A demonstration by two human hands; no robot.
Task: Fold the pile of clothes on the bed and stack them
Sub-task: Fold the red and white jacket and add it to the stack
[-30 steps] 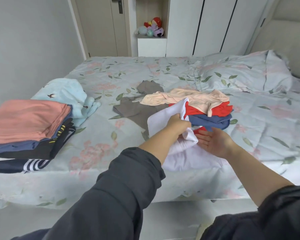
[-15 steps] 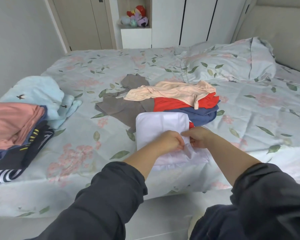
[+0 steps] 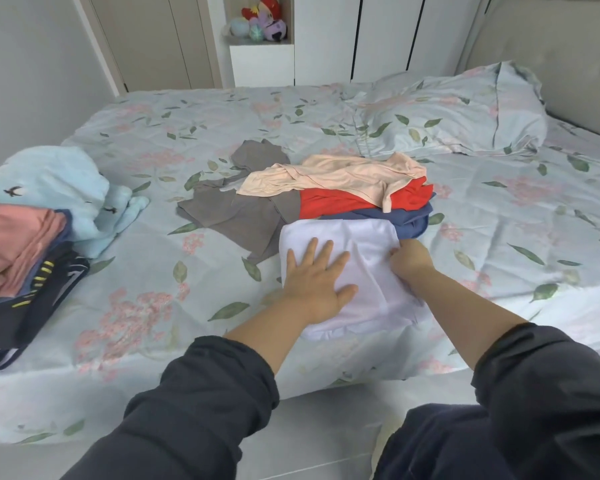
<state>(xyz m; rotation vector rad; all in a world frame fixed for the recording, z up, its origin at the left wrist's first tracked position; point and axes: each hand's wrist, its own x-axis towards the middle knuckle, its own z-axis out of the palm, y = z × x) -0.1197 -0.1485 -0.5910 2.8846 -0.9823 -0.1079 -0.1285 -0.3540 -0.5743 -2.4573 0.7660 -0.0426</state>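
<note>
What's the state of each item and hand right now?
white garment: partly folded, lying flat
left hand: flat, pressing white garment
right hand: gripping white garment's right edge
beige garment: unfolded, crumpled, on top
red garment: unfolded, under beige garment
grey garment: unfolded, spread out
folded stack: folded, piled at left

A floral-printed pillow in pale blue fabric (image 3: pixel 458 112) is laid beyond the grip and to its right. A beige padded headboard (image 3: pixel 565 60) is seen further right. Far beyond the grip, colourful plush toys (image 3: pixel 260 20) are set in a wooden niche, flanked by white wardrobe doors (image 3: pixel 388 32). Grey floor tiles (image 3: pixel 326 438) are seen below it.
</note>
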